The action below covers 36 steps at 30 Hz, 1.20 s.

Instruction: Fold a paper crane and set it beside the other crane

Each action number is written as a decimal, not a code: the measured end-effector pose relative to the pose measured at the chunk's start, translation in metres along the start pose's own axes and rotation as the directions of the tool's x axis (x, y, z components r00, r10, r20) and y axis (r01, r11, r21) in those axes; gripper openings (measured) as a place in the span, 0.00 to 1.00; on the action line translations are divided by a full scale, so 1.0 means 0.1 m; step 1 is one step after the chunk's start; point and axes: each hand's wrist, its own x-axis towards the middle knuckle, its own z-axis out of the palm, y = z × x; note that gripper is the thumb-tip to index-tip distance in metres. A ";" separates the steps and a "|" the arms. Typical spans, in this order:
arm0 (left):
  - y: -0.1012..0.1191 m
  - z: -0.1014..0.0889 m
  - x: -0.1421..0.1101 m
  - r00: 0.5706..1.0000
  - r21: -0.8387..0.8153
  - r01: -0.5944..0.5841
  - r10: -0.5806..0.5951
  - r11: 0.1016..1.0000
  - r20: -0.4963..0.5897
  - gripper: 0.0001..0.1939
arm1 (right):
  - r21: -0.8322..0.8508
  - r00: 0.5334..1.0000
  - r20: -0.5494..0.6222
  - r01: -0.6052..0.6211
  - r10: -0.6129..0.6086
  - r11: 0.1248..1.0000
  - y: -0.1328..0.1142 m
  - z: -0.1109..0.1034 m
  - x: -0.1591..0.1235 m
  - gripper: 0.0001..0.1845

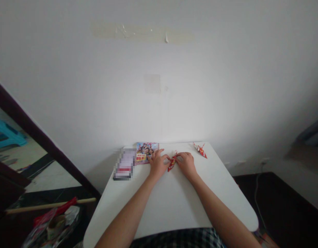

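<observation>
A small red folded paper crane (171, 164) is held between my two hands, a little above or on the white table. My left hand (158, 163) pinches its left side between thumb and finger, the other fingers spread over the edge of a printed flyer (142, 151). From the right, my right hand (186, 162) pinches the crane's other side, fingers curled. The fingertips cover part of the folds. A second red paper crane (200, 150) lies at the table's back right corner, apart from both hands.
On the left of the white table (171, 210) lies a blurred-out phone (125, 164), next to the flyer. The wall (159, 113) meets the table's back edge. To the left stand a dark-framed mirror (45, 134) and a bag of odds and ends (55, 224) on the floor.
</observation>
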 end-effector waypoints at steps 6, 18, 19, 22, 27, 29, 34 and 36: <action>-0.02 0.04 0.00 1.000 -0.005 -0.005 0.005 1.000 0.002 0.06 | 0.038 1.000 -0.003 -0.021 0.021 0.999 0.01 0.01 0.03 0.12; -0.02 -0.03 0.00 0.997 -0.038 -0.035 0.037 0.999 0.062 0.06 | -0.011 1.000 -0.020 -0.020 0.019 1.000 0.06 0.00 0.01 0.06; -0.02 -0.02 0.00 0.998 -0.034 -0.036 0.037 0.999 0.055 0.08 | -0.006 1.000 -0.013 -0.021 0.021 1.000 0.05 0.01 0.02 0.07; -0.04 0.01 -0.01 0.998 -0.012 -0.048 0.048 0.999 0.034 0.13 | 0.019 1.000 0.014 -0.016 0.015 1.000 0.04 0.03 0.02 0.07; -0.08 0.06 -0.01 0.997 0.018 -0.071 0.071 0.997 0.018 0.10 | 0.018 1.000 0.022 -0.016 0.016 1.000 0.03 0.06 0.02 0.07; -0.09 0.07 0.00 0.998 0.026 -0.055 0.055 0.998 0.022 0.10 | 0.003 1.000 0.024 -0.016 0.016 1.000 0.02 0.06 0.02 0.07; -0.11 0.09 0.01 0.999 0.039 -0.044 0.043 0.998 0.015 0.11 | -0.040 1.000 -0.003 -0.031 0.031 0.999 0.00 0.08 0.01 0.07; -0.10 0.08 0.00 0.999 0.034 -0.045 0.044 0.998 0.023 0.11 | -0.041 0.999 -0.006 -0.038 0.038 0.998 -0.01 0.08 0.00 0.06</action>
